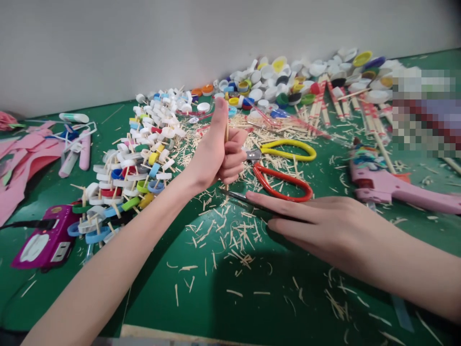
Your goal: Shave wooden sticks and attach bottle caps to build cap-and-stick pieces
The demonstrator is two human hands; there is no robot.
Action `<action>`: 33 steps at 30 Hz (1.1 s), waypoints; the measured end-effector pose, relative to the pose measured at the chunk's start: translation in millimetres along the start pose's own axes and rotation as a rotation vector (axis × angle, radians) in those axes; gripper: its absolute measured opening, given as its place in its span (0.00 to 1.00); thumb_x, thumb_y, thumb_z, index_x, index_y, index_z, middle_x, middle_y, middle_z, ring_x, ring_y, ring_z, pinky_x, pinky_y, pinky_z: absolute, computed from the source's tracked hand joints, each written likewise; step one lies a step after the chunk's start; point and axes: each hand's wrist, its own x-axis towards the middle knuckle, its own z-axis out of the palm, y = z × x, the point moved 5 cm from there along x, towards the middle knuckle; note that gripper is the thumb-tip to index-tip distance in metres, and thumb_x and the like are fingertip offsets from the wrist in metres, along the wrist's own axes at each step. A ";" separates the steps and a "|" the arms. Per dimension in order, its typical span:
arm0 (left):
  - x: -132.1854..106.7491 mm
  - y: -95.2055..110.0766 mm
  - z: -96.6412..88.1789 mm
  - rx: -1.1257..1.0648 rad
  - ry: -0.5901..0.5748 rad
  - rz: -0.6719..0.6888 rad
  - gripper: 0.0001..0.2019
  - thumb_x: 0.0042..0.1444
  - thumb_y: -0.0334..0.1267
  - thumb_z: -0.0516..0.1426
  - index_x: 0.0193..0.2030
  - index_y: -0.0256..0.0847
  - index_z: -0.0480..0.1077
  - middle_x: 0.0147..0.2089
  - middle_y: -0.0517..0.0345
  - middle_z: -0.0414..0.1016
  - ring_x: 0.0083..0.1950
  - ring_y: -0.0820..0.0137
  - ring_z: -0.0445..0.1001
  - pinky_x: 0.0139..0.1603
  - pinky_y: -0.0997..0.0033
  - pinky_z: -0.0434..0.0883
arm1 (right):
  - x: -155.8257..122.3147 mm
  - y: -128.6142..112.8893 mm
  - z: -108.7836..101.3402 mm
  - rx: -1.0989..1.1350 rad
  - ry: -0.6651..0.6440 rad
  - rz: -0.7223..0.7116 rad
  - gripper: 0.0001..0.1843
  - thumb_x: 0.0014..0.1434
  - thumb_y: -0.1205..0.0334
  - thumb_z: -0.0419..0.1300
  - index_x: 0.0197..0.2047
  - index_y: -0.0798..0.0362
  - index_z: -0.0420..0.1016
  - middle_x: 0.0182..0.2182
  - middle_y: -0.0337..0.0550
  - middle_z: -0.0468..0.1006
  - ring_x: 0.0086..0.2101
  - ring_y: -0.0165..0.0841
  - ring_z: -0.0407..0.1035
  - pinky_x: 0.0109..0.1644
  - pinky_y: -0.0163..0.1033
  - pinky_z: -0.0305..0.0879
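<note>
Though half hidden, stick (227,130) in curled left hand (218,156), blade (236,196) in half-closed right hand (327,218), thumb unseen.

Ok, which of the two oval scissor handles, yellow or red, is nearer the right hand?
The red oval handle, just beyond the right hand; the yellow oval handle lies farther off.

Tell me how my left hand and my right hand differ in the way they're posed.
Your left hand is curled with its thumb pointing up, while your right hand has its back upward and fingers reaching forward. The left hand grips a thin upright stick; the right hand holds a slim dark tool pointed toward the stick's lower end. Both are bare and over the green table.
</note>
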 end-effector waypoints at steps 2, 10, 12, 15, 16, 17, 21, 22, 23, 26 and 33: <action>0.1 0.7 -0.2 0.020 0.012 0.008 0.32 0.58 0.68 0.37 0.18 0.42 0.46 0.12 0.71 0.40 0.09 0.84 0.42 0.09 0.84 0.47 | -2.2 0.1 -0.9 0.030 -0.035 0.016 0.15 0.61 0.75 0.44 0.35 0.49 0.68 0.66 0.34 0.56 0.24 0.26 0.65 0.25 0.39 0.60; -2.3 2.2 0.1 0.044 0.125 0.013 0.32 0.57 0.69 0.37 0.18 0.42 0.45 0.12 0.71 0.39 0.09 0.84 0.41 0.10 0.83 0.45 | -4.7 -9.5 5.2 0.005 0.006 0.041 0.17 0.59 0.77 0.43 0.35 0.51 0.68 0.67 0.37 0.55 0.24 0.26 0.66 0.25 0.41 0.59; -1.8 1.0 -1.4 0.011 0.153 0.000 0.32 0.58 0.69 0.35 0.18 0.42 0.46 0.12 0.71 0.39 0.09 0.84 0.41 0.09 0.84 0.45 | -3.7 -10.1 5.2 0.033 0.018 0.046 0.17 0.60 0.76 0.43 0.35 0.51 0.69 0.67 0.37 0.56 0.23 0.25 0.66 0.25 0.41 0.58; -1.3 -0.5 -4.1 -0.047 0.181 -0.019 0.33 0.58 0.69 0.34 0.18 0.42 0.46 0.12 0.71 0.38 0.08 0.84 0.41 0.09 0.84 0.45 | -4.4 -8.9 3.8 0.053 0.007 0.051 0.16 0.57 0.76 0.44 0.35 0.51 0.71 0.67 0.39 0.57 0.21 0.25 0.64 0.22 0.41 0.55; -1.5 -0.7 -4.9 -0.056 0.187 -0.021 0.33 0.58 0.69 0.34 0.17 0.42 0.46 0.12 0.71 0.38 0.09 0.84 0.41 0.09 0.84 0.46 | -5.5 -8.3 3.6 0.062 -0.008 0.051 0.16 0.56 0.76 0.45 0.35 0.52 0.71 0.66 0.39 0.57 0.20 0.24 0.62 0.21 0.42 0.53; -1.8 -0.7 -5.7 -0.057 0.195 -0.022 0.33 0.58 0.69 0.34 0.17 0.42 0.46 0.12 0.71 0.38 0.09 0.84 0.41 0.09 0.83 0.46 | -7.1 -7.6 3.7 0.079 -0.029 0.055 0.16 0.55 0.76 0.46 0.35 0.52 0.71 0.66 0.39 0.57 0.19 0.23 0.61 0.21 0.41 0.53; -4.5 0.2 -10.1 -0.040 0.263 -0.011 0.32 0.58 0.69 0.36 0.18 0.43 0.45 0.11 0.71 0.38 0.09 0.83 0.41 0.09 0.82 0.47 | -14.4 -5.8 5.0 0.172 -0.095 0.092 0.14 0.56 0.76 0.47 0.28 0.53 0.68 0.66 0.37 0.59 0.18 0.21 0.59 0.20 0.39 0.54; -5.1 0.5 -10.9 -0.037 0.279 -0.007 0.32 0.57 0.69 0.36 0.18 0.42 0.45 0.11 0.71 0.38 0.09 0.83 0.41 0.09 0.82 0.47 | -15.8 -5.9 5.1 0.179 -0.098 0.097 0.14 0.58 0.76 0.47 0.27 0.53 0.68 0.66 0.38 0.59 0.18 0.21 0.59 0.20 0.39 0.55; -5.5 0.8 -11.2 -0.030 0.285 -0.003 0.32 0.58 0.69 0.36 0.18 0.42 0.45 0.12 0.71 0.38 0.09 0.83 0.41 0.09 0.82 0.48 | -16.7 -6.2 4.9 0.180 -0.091 0.095 0.15 0.59 0.76 0.46 0.27 0.53 0.68 0.66 0.39 0.59 0.18 0.21 0.59 0.21 0.39 0.55; -5.1 2.3 -9.2 0.011 0.244 0.026 0.32 0.59 0.67 0.34 0.17 0.42 0.44 0.12 0.70 0.38 0.09 0.83 0.41 0.09 0.82 0.47 | -17.7 -6.0 4.6 0.180 -0.066 0.084 0.16 0.62 0.73 0.46 0.28 0.53 0.69 0.66 0.38 0.59 0.20 0.23 0.61 0.23 0.40 0.57; -2.0 3.0 -1.9 0.082 0.172 0.039 0.32 0.59 0.67 0.32 0.17 0.43 0.44 0.11 0.70 0.37 0.09 0.83 0.39 0.08 0.82 0.46 | -11.5 -1.4 1.6 0.149 0.124 0.086 0.16 0.68 0.68 0.47 0.51 0.50 0.72 0.38 0.41 0.80 0.22 0.27 0.60 0.27 0.38 0.55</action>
